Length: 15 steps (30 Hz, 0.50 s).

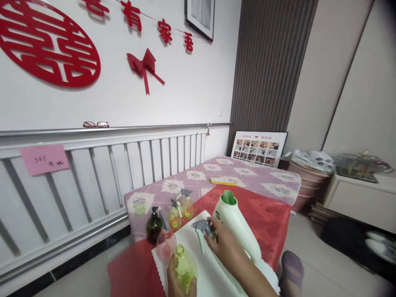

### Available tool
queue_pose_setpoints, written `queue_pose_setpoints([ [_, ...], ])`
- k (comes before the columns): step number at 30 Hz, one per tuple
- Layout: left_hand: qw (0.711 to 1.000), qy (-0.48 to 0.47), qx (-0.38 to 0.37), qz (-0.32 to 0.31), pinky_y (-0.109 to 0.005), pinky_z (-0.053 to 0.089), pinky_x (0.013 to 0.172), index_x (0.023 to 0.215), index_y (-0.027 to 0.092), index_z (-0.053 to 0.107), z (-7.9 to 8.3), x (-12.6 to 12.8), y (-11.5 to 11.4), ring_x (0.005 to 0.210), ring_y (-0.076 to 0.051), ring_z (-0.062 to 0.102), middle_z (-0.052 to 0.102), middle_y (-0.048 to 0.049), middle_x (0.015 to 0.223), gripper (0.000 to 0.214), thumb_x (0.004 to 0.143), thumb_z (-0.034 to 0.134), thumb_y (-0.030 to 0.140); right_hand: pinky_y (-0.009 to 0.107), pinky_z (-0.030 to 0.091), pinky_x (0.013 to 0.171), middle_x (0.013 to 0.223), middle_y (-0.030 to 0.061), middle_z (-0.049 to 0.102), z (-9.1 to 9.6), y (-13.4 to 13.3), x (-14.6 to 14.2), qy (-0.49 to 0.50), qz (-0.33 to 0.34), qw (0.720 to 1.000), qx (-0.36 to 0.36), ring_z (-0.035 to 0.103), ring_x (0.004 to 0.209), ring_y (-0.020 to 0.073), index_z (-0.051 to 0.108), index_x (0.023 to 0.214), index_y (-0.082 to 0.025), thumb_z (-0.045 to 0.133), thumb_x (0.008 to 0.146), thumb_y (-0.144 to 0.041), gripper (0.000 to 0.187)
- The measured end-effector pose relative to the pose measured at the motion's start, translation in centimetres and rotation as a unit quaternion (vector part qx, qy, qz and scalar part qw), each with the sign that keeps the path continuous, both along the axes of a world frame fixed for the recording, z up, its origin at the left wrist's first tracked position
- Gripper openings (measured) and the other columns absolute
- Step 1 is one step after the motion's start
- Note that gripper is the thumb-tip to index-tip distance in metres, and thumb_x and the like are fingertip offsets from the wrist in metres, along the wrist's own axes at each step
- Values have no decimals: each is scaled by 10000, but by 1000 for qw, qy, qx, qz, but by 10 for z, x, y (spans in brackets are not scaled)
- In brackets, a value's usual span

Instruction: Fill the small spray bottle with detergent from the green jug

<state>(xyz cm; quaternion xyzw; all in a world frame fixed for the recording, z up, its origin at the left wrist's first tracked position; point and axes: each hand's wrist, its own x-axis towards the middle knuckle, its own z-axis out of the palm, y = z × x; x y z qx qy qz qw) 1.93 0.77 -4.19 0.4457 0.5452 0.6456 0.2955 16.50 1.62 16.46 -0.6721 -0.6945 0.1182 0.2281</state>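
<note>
At lower centre, left hand (172,277): clasping yellow-green bottle (186,267), likely for steadiness
Near centre, right hand (227,244): pinching grey spray head (202,225)

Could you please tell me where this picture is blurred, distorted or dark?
Head view: the upper right corner is dark; the red wall sign looks stretched into a slanted oval; the glassware at far right looks smeared; the right hand seems slightly soft.

Diffuse, fairly bright light leaves soft shadows behind the red characters (132,15); the red cloth (269,214) gleams faintly near the right edge of the table (269,171). Wide-angle stretch distorts the wall emblem (46,45), and the right hand (227,243) blurs slightly.
</note>
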Motion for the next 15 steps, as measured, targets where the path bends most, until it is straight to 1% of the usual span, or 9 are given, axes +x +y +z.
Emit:
queue_pose_setpoints([
  [2,1000,13,6,1,-513,435,1183,1405,171,373,2,0,-1,1399,-378,520,560,-229,1445,805,656,632,313,348,578,826,1147,100,729,15,0,1,116,18,991,59,735,908,216,497,1366,-206,552,875,-251,496],
  [3,1000,24,9,0,-514,434,1181,1371,173,413,2,0,-1,1376,-382,541,593,-220,1405,791,625,646,293,327,581,762,1106,80,720,21,-1,0,202,31,975,90,720,852,198,486,1365,-215,558,870,-284,505],
  [5,999,43,17,-5,-518,436,1176,1322,169,459,0,0,-1,1353,-384,557,615,-216,1365,750,601,644,270,294,560,648,1046,57,700,29,0,-4,376,55,915,134,691,797,184,498,1328,-231,590,848,-326,498],
  [6,998,52,22,-8,-518,436,1174,1314,165,465,-2,0,-1,1355,-382,552,611,-220,1366,739,601,638,261,282,549,626,1046,52,693,31,0,-7,436,66,886,142,682,807,182,504,1315,-242,614,837,-338,500],
  [7,998,60,28,-11,-520,438,1172,1315,160,464,-4,-1,0,1359,-381,546,601,-225,1375,738,602,632,252,274,544,624,1051,47,686,32,0,-11,469,71,869,142,674,819,178,501,1314,-251,635,828,-345,512],
  [8,997,67,35,-12,-522,441,1169,1323,155,459,-6,-1,0,1361,-379,542,589,-229,1389,744,602,624,244,274,545,640,1047,41,680,32,1,-14,485,73,860,143,665,822,174,498,1316,-254,659,815,-344,534],
  [11,996,77,51,-5,-523,444,1170,1337,166,466,-12,0,2,1351,-366,554,586,-211,1399,742,611,601,233,316,559,791,1042,33,669,31,5,-25,491,76,854,155,658,880,177,496,1318,-247,695,784,-318,574],
  [13,996,76,53,-5,-518,447,1170,1334,171,481,-13,0,3,1345,-360,562,602,-201,1379,735,610,595,229,342,543,881,1100,48,675,29,8,-31,480,89,857,162,664,968,192,484,1328,-251,666,800,-311,562],
  [15,996,77,49,-9,-517,450,1167,1335,162,481,-14,1,3,1347,-364,559,607,-204,1364,751,597,601,223,347,532,883,1146,58,677,25,11,-36,454,101,870,163,664,981,192,470,1340,-258,620,824,-296,539],
])
